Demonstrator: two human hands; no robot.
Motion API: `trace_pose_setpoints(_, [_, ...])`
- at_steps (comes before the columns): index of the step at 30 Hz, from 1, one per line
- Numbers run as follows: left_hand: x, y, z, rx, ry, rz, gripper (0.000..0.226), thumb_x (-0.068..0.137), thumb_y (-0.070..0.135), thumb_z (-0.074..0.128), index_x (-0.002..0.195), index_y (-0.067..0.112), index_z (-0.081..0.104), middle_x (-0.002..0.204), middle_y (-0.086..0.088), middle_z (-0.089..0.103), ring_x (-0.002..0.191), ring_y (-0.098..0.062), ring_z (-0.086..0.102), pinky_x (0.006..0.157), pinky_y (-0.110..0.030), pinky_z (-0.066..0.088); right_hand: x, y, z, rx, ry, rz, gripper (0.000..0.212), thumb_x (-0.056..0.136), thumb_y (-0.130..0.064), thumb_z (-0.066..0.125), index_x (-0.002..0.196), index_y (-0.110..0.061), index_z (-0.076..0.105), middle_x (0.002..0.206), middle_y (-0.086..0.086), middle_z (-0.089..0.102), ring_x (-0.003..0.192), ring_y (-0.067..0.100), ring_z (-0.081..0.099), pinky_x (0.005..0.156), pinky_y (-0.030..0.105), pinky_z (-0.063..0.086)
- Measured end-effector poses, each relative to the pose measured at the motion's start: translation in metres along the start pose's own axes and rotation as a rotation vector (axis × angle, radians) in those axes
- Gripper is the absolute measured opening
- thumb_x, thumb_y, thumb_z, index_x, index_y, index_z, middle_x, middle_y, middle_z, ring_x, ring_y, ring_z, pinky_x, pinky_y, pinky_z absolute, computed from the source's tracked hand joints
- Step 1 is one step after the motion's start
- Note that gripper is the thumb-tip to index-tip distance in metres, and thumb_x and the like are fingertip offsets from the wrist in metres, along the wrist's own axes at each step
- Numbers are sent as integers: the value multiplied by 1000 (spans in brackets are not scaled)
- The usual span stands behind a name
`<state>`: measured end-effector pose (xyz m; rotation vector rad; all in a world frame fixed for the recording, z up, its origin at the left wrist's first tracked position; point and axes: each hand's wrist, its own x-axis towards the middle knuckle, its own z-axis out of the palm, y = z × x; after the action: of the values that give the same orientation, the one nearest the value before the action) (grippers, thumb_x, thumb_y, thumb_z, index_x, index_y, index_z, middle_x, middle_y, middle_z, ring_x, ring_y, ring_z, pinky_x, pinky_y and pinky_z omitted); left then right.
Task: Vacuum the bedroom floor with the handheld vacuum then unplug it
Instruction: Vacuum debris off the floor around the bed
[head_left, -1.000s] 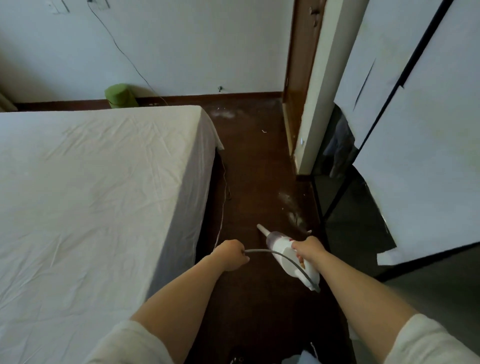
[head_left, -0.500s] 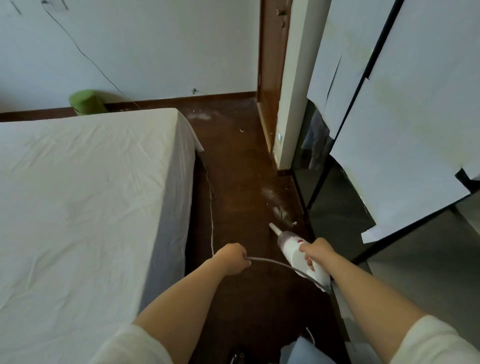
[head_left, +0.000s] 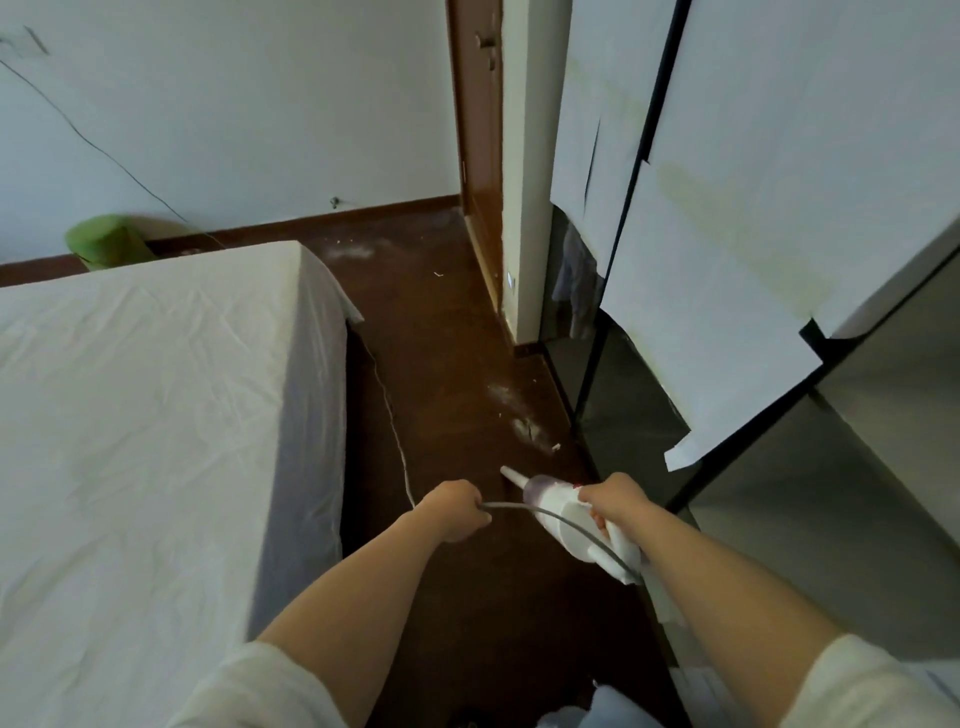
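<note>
My right hand (head_left: 613, 501) grips the handle of a white handheld vacuum (head_left: 558, 512), whose narrow nozzle points forward and down at the dark wooden floor (head_left: 452, 374). A grey power cord (head_left: 545, 514) loops from the vacuum's rear to my left hand (head_left: 453, 506), which holds it in a closed fist. From there the cord runs along the bed's side toward the far wall. Pale dust patches (head_left: 530, 428) lie on the floor just ahead of the nozzle.
A bed with a white sheet (head_left: 156, 415) fills the left. A dark wardrobe with white paper sheets (head_left: 727, 312) stands on the right, a wooden door (head_left: 480, 156) beyond it. More dust (head_left: 353, 252) lies near the far skirting. A green bin (head_left: 104, 241) sits by the wall.
The view has swung to the right and tilted, showing more wardrobe and less wall. Both hands keep the same grip, and the vacuum stays pointed at the dust patch.
</note>
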<state>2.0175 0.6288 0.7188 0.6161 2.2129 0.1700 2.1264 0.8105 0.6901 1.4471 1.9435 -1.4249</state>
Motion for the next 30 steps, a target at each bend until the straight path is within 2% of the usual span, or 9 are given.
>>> trace_pose_setpoints(2, [5, 17, 2, 3, -13, 25, 33, 96, 30, 51, 120, 9, 59, 120, -9, 60, 111, -24, 57, 93, -32, 47, 5, 4, -14, -7, 37, 12, 29, 93, -18, 53, 67, -5, 55, 43, 2, 50, 51, 18, 50, 70, 32, 44])
trace_pose_setpoints(4, [11, 30, 6, 11, -32, 36, 34, 96, 30, 51, 120, 8, 59, 120, -9, 60, 111, -25, 56, 94, -34, 47, 14, 12, -26, 4, 61, 31, 29, 94, -18, 51, 69, -2, 55, 53, 8, 54, 57, 23, 51, 76, 35, 43])
trace_pose_setpoints(7, [17, 41, 12, 17, -43, 32, 30, 95, 31, 52, 115, 10, 60, 118, -8, 61, 109, -23, 57, 90, -32, 46, 26, 21, -41, -14, 74, 73, 21, 93, -16, 51, 97, 3, 58, 85, 17, 57, 80, 30, 53, 79, 37, 46])
trace_pose_setpoints(11, [26, 53, 16, 15, -51, 16, 28, 95, 31, 53, 110, 10, 61, 114, -7, 61, 104, -21, 58, 82, -28, 45, 37, 26, -58, -7, 78, 90, 40, 94, -17, 52, 129, 2, 50, 101, 17, 55, 91, 29, 52, 83, 36, 46])
trace_pose_setpoints(19, [32, 74, 23, -15, -55, 6, 28, 94, 31, 52, 111, 10, 61, 112, -8, 62, 103, -22, 59, 82, -28, 47, 44, 21, -79, -42, 77, 106, 45, 93, -18, 54, 133, 1, 44, 120, 19, 61, 114, 34, 57, 97, 37, 46])
trace_pose_setpoints(23, [34, 72, 20, 3, -42, 19, 29, 95, 31, 52, 113, 10, 61, 113, -8, 62, 105, -22, 59, 86, -29, 47, 42, 16, -80, -36, 76, 83, 46, 94, -21, 55, 134, -3, 43, 112, 18, 64, 98, 29, 56, 98, 38, 45])
trace_pose_setpoints(26, [34, 65, 15, 16, -54, 40, 29, 95, 30, 51, 113, 10, 60, 114, -8, 61, 106, -22, 59, 90, -31, 48, 38, 13, -76, -18, 60, 93, 42, 94, -23, 56, 129, -2, 47, 91, 13, 64, 79, 23, 56, 81, 32, 48])
trace_pose_setpoints(28, [34, 59, 9, 27, -47, 45, 28, 95, 31, 51, 113, 11, 61, 114, -8, 61, 105, -21, 58, 88, -29, 47, 35, 9, -71, -29, 48, 97, 29, 94, -25, 56, 112, -2, 54, 74, 7, 59, 64, 16, 53, 65, 25, 46])
trace_pose_setpoints(30, [35, 52, 2, 46, -32, 49, 29, 95, 31, 52, 112, 11, 61, 114, -7, 61, 105, -21, 58, 85, -28, 46, 34, 5, -62, -42, 40, 95, 20, 94, -25, 56, 90, -6, 53, 68, 5, 56, 61, 13, 52, 63, 25, 44])
